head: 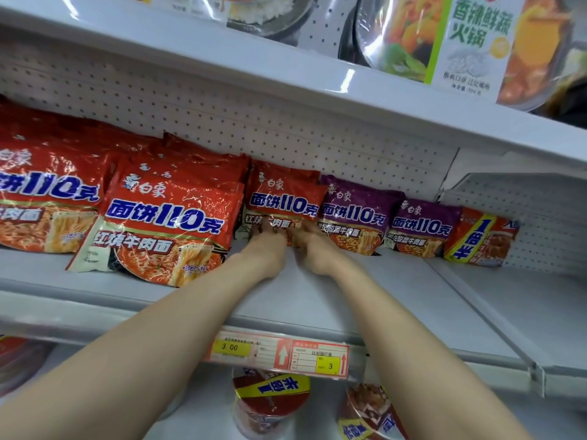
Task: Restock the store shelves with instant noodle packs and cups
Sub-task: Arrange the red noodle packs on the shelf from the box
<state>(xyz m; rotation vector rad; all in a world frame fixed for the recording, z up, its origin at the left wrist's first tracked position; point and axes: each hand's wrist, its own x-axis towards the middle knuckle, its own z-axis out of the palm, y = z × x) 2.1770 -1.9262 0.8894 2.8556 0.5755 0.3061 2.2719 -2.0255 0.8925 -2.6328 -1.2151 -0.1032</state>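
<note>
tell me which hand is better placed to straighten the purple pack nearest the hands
Probably the right. The right hand rests on the lower right of the red noodle pack, beside that purple noodle pack; the left hand is further left and would have to cross over.

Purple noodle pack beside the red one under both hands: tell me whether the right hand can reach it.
Probably yes. The right hand is on the red pack, and the purple pack stands directly to its right, front uncovered, with bare shelf before it.
</note>
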